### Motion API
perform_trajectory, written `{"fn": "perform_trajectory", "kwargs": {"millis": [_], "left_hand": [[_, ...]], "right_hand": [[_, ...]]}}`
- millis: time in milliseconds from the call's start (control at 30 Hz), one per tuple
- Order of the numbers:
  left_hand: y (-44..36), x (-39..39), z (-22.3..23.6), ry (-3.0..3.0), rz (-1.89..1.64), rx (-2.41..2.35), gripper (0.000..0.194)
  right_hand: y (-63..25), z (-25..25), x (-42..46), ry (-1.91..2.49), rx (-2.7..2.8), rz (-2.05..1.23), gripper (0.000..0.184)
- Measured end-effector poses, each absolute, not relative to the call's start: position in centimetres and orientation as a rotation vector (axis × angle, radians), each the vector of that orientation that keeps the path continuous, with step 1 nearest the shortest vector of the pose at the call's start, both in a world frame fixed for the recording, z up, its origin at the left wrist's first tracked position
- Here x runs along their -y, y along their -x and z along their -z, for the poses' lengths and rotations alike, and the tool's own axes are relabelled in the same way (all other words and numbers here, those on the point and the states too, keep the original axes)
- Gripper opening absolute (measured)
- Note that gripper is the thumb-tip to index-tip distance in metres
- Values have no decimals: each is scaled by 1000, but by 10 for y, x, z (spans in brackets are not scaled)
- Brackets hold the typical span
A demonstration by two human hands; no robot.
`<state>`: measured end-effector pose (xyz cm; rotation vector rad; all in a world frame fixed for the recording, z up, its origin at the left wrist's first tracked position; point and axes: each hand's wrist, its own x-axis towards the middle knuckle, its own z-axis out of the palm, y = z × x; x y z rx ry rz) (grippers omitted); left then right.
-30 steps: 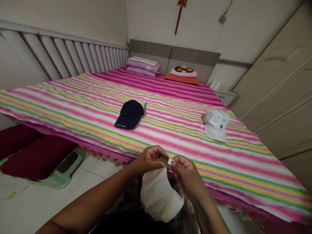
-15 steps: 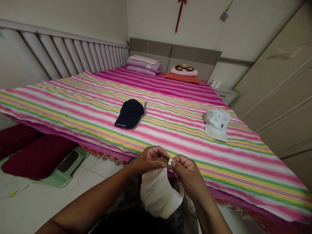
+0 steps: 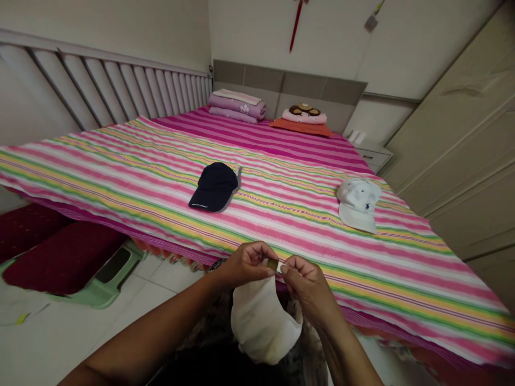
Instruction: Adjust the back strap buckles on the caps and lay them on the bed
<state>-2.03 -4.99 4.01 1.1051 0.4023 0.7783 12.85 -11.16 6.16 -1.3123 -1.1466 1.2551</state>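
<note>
A cream cap [image 3: 263, 321] hangs from my two hands, close to my body in front of the bed's near edge. My left hand [image 3: 250, 262] pinches the brass-coloured buckle [image 3: 273, 265] at one end of the cap's back strap. On the other side of the buckle, my right hand [image 3: 306, 281] grips the light strap end [image 3: 279, 267] between thumb and fingers. Farther forward on the bed lies a navy cap [image 3: 215, 185], its brim toward me. A white cap [image 3: 357, 201] with a small dark emblem sits to the right.
A striped sheet [image 3: 281, 214] covers the bed. Folded purple bedding [image 3: 237, 107] and a pillow stack [image 3: 303, 118] lie by the headboard [image 3: 261, 80]. A green stool with a red cover [image 3: 68, 260] stands at left, and a wardrobe [image 3: 462, 145] at right.
Both hands keep their grip on the strap and buckle in nearly the same place. The hanging cream cap has sagged and swung very slightly.
</note>
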Motion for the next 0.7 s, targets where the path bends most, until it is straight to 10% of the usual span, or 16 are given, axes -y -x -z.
{"fn": "perform_trajectory", "kwargs": {"millis": [700], "left_hand": [[22,51,-44,-1268,-811,-445,30]], "right_hand": [[-126,-69,112,1371,1198,-1194,20]]}}
